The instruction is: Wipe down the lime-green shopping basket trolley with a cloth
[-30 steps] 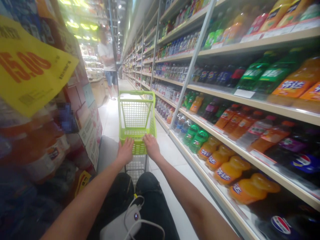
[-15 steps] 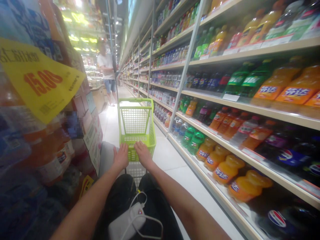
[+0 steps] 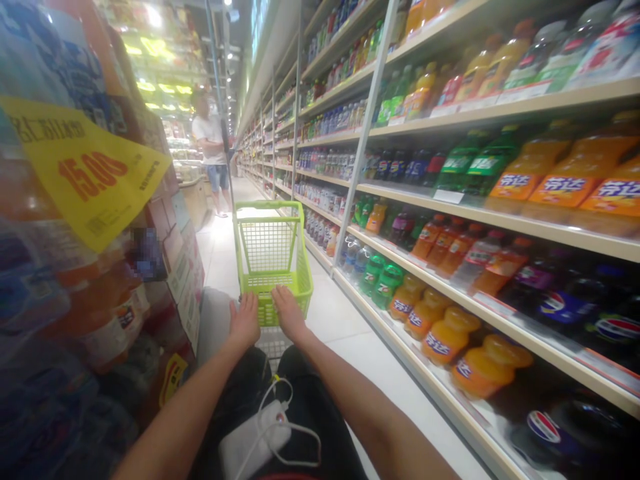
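A lime-green shopping cart (image 3: 270,283) with a plastic basket stands directly in front of me, its basket showing no goods. My left hand (image 3: 245,320) rests palm down at the left of the cart's near edge, fingers stretched forward and the outermost one spread away. Beside it, my right hand (image 3: 287,310) lies on the same edge with its fingers extended over the green plastic. Both thumbs and the handle under my palms are hidden. Over my lap hangs a white power bank (image 3: 255,437) with a white cable (image 3: 300,460) looped from it.
Shelves of drink bottles (image 3: 435,333) run along the right side. Stacked goods with a yellow price sign (image 3: 85,170) crowd the left. A person (image 3: 215,147) in a white top and blue shorts stands farther up the aisle. Pale floor tiles (image 3: 345,367) lie between.
The cart and my hands have moved slightly forward along the aisle. The right-hand shelves have shifted a little to the left in view. Both hands stay on the cart's near edge.
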Tool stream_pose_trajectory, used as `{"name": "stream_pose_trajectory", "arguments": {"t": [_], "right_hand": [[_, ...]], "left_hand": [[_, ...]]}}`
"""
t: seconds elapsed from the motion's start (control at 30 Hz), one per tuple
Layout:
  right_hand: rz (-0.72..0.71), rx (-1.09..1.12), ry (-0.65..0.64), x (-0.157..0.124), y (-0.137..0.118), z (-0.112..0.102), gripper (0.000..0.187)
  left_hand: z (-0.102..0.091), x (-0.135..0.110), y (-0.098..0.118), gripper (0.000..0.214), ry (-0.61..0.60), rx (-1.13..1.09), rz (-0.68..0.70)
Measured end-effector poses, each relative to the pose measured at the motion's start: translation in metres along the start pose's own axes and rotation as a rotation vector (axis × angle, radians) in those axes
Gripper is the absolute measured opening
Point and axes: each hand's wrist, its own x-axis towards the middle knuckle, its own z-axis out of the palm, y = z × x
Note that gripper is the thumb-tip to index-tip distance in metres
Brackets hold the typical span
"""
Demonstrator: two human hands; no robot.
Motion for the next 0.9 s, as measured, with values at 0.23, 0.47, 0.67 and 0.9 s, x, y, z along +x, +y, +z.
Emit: {"name": "stream_pose_trajectory", "arguments": {"t": [0.23, 0.47, 0.67, 0.9], "right_hand": [[0.128, -0.091, -0.067, -0.014, 0.027, -0.035, 0.041], [0.294, -0.138, -0.006, -0.027, 0.041, -0.045, 0.044], [0.147, 0.021, 0.026, -0.022, 0.013, -0.029, 0.045], [0.103, 0.146, 0.021, -0.036, 0.009, -0.046, 0.054]], "left_hand": [[-0.005, -0.008, 0.007, 0.071, 0.018, -0.006, 0.071], [-0.006, -0.012, 0.028, 0.072, 0.024, -0.028, 0.135], [-0.006, -0.016, 0.037, 0.067, 0.050, -0.015, 0.186], [-0.023, -0.009, 0.047, 0.053, 0.143, -0.176, 0.054]]}}
